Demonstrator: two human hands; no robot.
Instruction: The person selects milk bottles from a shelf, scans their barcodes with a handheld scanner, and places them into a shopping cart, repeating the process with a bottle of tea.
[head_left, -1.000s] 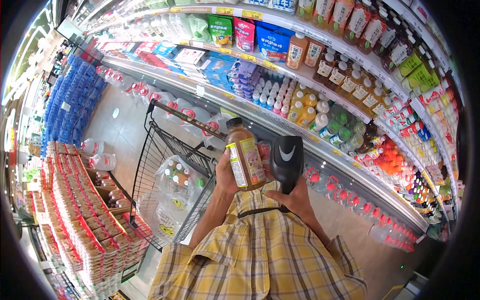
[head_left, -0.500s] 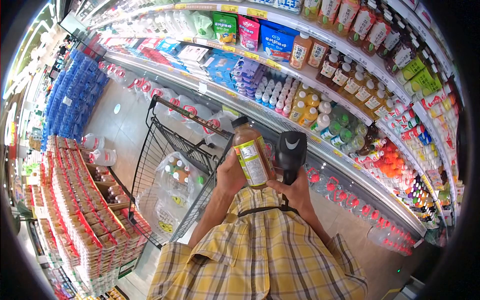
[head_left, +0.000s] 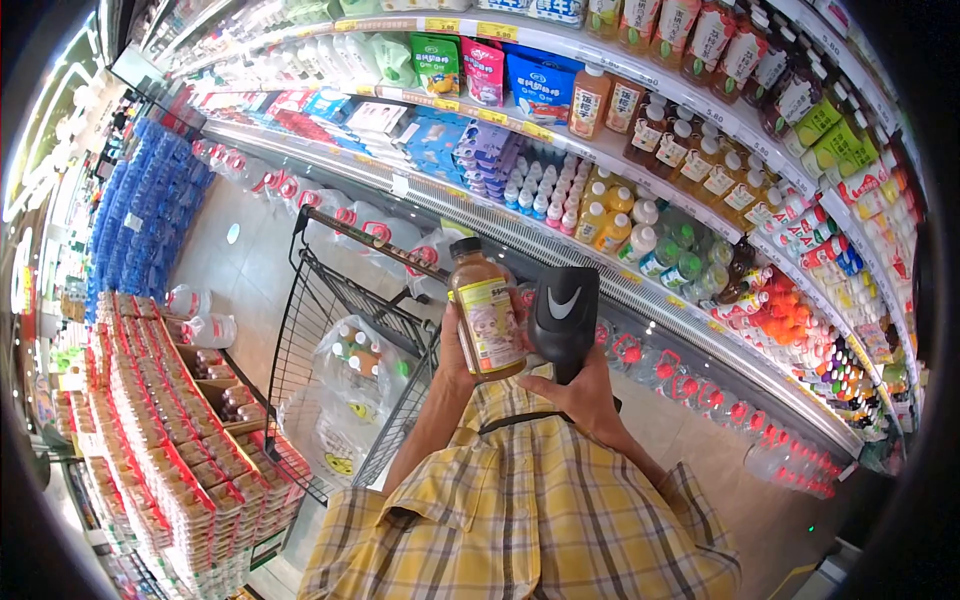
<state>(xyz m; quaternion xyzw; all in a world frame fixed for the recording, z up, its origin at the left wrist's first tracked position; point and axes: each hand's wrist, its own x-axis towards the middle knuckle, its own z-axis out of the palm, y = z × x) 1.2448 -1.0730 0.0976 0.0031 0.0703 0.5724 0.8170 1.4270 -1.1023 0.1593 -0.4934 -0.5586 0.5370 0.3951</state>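
Note:
My left hand (head_left: 455, 350) is closed around a brown drink bottle (head_left: 487, 315) with a black cap and a yellow-green label. The bottle leans slightly, its label and barcode turned up toward me. In my right hand (head_left: 585, 393) is a black handheld barcode scanner (head_left: 563, 318), gripped by its handle with its back facing me. Scanner head and bottle are side by side, and my right thumb reaches toward the bottle's base. Just left of the bottle stands a shopping cart (head_left: 345, 285), with a clear plastic bag (head_left: 352, 400) of bottles in it.
A chilled shelf unit (head_left: 640, 165) of drinks and pouches curves across the top and right. Large water bottles (head_left: 690, 385) line the floor along its base. At left are stacked egg trays (head_left: 165, 430) and a pile of blue bottle packs (head_left: 145, 215).
The bottle has been turned in my left hand, so a different part of its label faces me. The scanner has shifted slightly left and tilted. The camera view has moved a little.

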